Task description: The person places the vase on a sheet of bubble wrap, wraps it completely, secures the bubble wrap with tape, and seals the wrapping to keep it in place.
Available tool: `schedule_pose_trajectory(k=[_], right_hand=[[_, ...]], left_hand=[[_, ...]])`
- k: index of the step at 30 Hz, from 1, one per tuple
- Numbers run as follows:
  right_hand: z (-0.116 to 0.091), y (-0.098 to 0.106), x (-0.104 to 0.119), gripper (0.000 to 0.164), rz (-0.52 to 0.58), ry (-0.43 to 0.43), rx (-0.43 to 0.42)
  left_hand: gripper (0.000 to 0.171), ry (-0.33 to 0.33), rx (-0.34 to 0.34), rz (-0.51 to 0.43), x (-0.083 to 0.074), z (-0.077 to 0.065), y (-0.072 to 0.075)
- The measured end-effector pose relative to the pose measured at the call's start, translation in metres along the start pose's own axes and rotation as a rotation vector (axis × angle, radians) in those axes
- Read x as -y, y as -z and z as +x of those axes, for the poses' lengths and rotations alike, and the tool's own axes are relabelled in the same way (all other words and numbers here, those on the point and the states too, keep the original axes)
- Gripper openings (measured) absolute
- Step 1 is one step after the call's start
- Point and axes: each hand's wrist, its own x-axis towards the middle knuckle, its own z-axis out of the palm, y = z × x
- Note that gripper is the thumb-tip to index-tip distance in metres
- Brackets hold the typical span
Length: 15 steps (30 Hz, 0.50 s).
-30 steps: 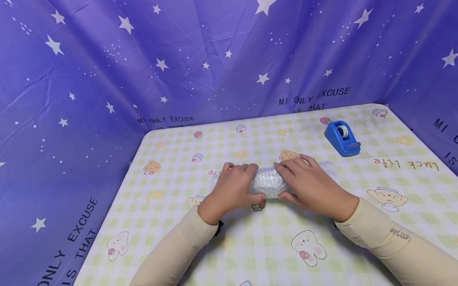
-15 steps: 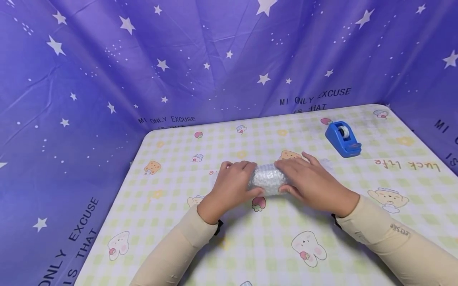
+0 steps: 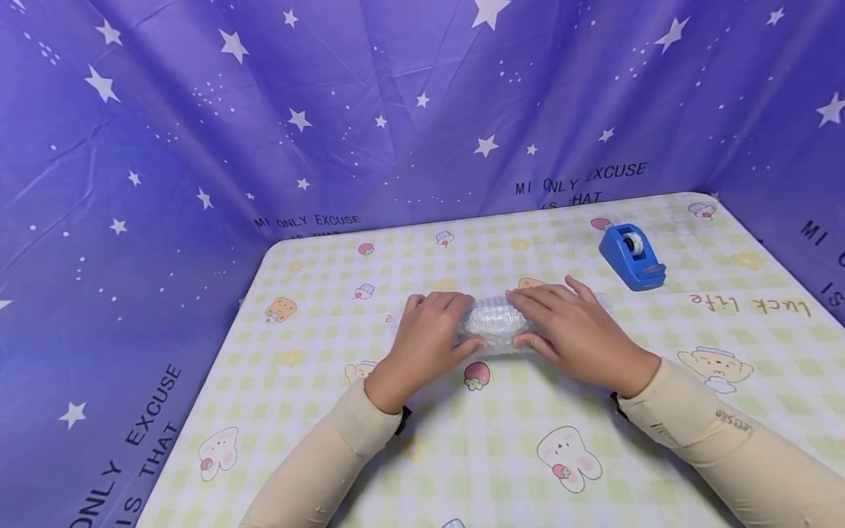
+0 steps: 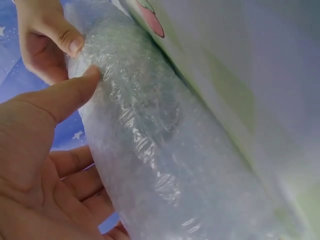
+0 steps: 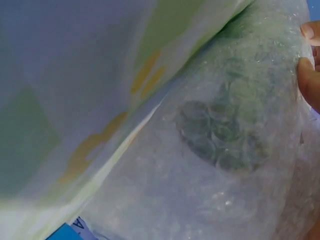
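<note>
A roll of clear bubble wrap (image 3: 494,324) lies crosswise on the table between both hands. My left hand (image 3: 425,334) holds its left part, thumb on the near side and fingers over the far side. On the right part my right hand (image 3: 576,334) does the same, with its index finger and thumb close to the left hand's. In the left wrist view the thumb presses the shiny, wrinkled wrap (image 4: 145,130). Through the layers in the right wrist view a dark oval patch (image 5: 220,135) shows; what is wrapped inside is blurred. A flat end of wrap (image 3: 604,299) sticks out past the right hand.
A blue tape dispenser (image 3: 632,257) with a roll of tape stands at the back right of the table. The table has a green checked cloth (image 3: 488,455) with cartoon prints. A purple starry curtain (image 3: 370,110) closes off the back and sides.
Both hands have rolled the bubble wrap slightly away from the body, baring the strawberry print in front of it. The right fingers lie a little farther forward. The tape dispenser has stayed put.
</note>
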Motion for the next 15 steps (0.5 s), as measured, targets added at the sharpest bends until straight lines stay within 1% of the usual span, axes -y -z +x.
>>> schedule_pose_trajectory(k=[5, 8, 12, 15], right_hand=[[0.002, 0.001, -0.001, 0.061, 0.060, -0.040, 0.030], [0.006, 0.003, -0.004, 0.057, 0.084, -0.055, 0.065], [0.015, 0.008, -0.010, 0.052, 0.123, -0.079, 0.144], [0.024, 0.010, -0.017, 0.049, 0.178, -0.105, 0.208]], left_hand=[[0.060, 0.008, 0.032, 0.001, 0.000, 0.000, 0.000], [0.059, 0.010, 0.057, -0.005, 0.000, 0.002, 0.001], [0.053, 0.022, 0.100, -0.024, 0.002, 0.009, 0.005], [0.051, 0.044, 0.156, -0.048, 0.006, 0.017, 0.007]])
